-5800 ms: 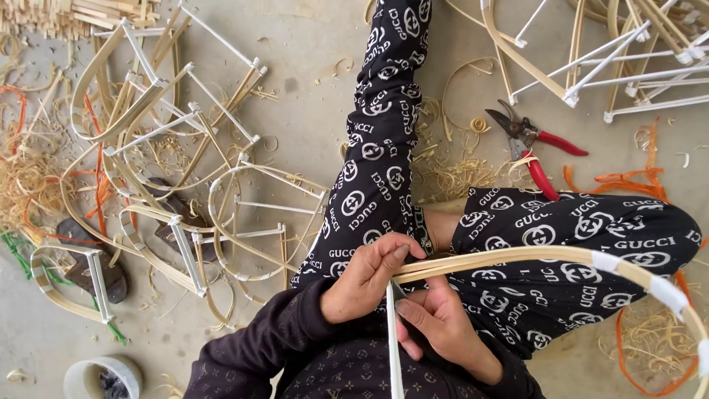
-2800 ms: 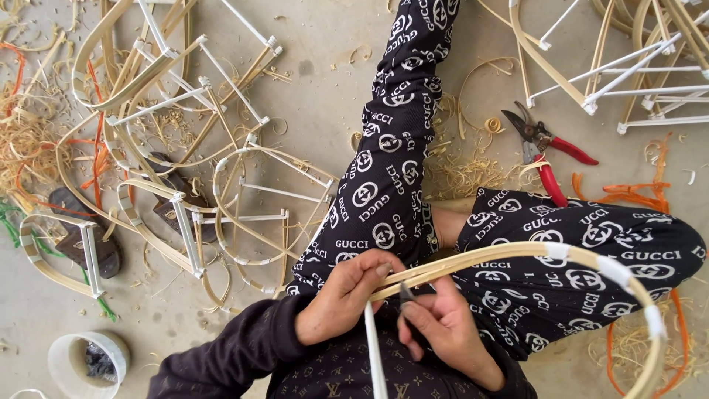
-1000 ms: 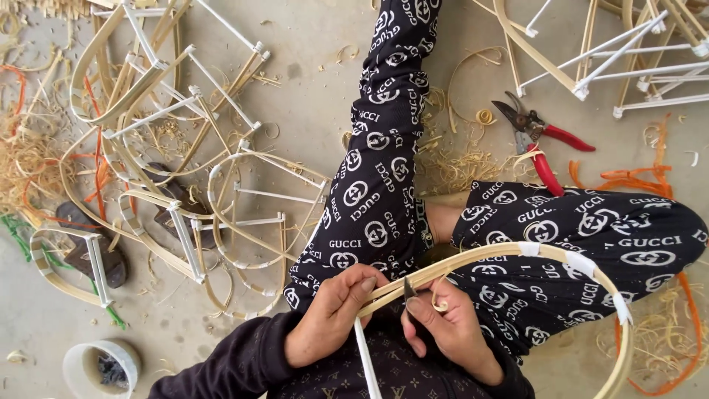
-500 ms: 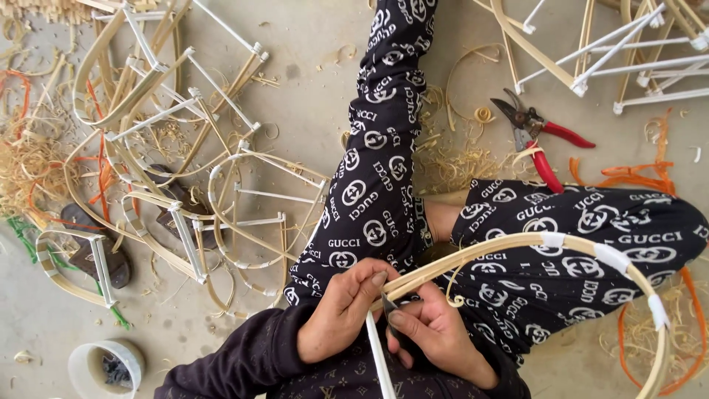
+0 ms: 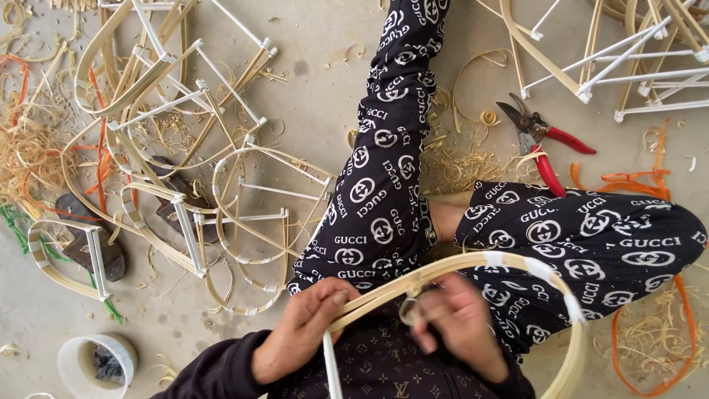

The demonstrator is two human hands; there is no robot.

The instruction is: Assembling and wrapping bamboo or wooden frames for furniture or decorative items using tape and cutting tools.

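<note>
Bamboo hoop (image 5: 473,267) swung lower; both hands' grip at joint.

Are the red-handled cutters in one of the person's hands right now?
No, the red-handled cutters lie on the floor beyond the legs, while the left hand and right hand grip the bent cane hoop.

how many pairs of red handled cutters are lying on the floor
1. The red-handled cutters lie on the floor at upper right, beyond the person's bent knee, among bamboo shavings. More could be hidden under the piled bamboo frames on the left.
</note>
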